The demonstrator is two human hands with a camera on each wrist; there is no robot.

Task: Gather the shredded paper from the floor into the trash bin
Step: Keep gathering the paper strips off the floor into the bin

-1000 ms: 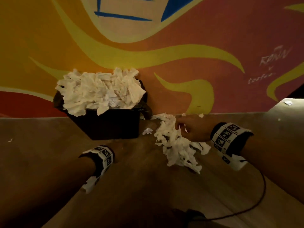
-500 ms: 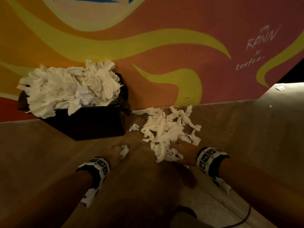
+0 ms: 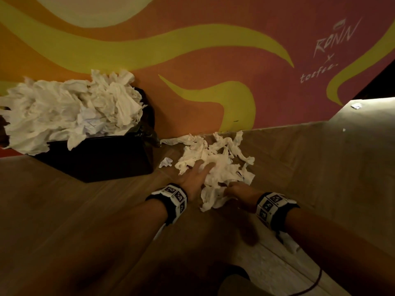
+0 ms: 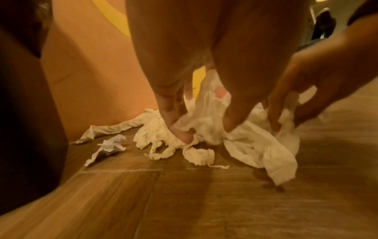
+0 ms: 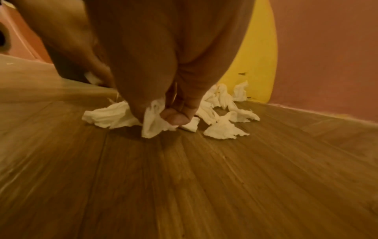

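Observation:
A black trash bin (image 3: 96,159) stands against the wall at the left, heaped over its rim with white paper (image 3: 70,112). To its right a pile of shredded paper (image 3: 222,159) lies on the wooden floor by the wall. My left hand (image 3: 205,167) reaches into the pile's near left side; in the left wrist view its thumb (image 4: 182,135) and fingers pinch the paper (image 4: 245,142). My right hand (image 3: 229,188) is at the pile's near edge. In the right wrist view its thumb (image 5: 175,118) and fingers grip a wad of paper (image 5: 151,124).
One small crumpled scrap (image 3: 166,162) lies on the floor between bin and pile. The painted wall (image 3: 213,60) runs right behind both. A tiny scrap (image 3: 355,106) sits far right. A dark cable (image 3: 310,289) trails on the floor behind my right arm.
My left hand has moved right from in front of the bin onto the pile. The right hand has stayed at the pile's near edge and now grips paper. The view has come closer.

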